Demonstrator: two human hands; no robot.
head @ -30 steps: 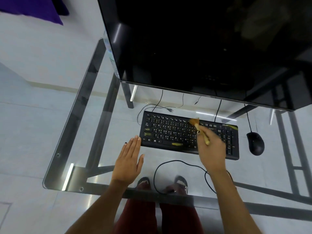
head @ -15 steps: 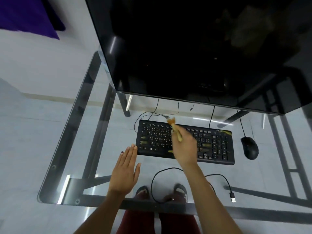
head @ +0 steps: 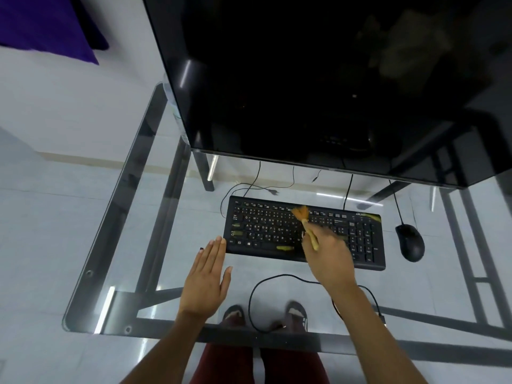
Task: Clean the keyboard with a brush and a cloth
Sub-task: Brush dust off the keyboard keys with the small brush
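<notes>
Keyboard (head: pixel 277 231): black, flat on the glass desk (head: pixel 155 206), below the monitor (head: pixel 318 79).
Right hand (head: pixel 328 259): pinching the brush (head: pixel 304 221) handle.
Brush: bristles on the upper key rows, now further right than half a second ago (mid-sweep).
Left hand (head: pixel 206 281): flat, fingers spread, unmoved beside the keyboard's left end.
Mouse (head: pixel 410 242): right of the keyboard.

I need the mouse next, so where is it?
In the head view, the mouse lies on the glass desk, right of the keyboard.
</notes>
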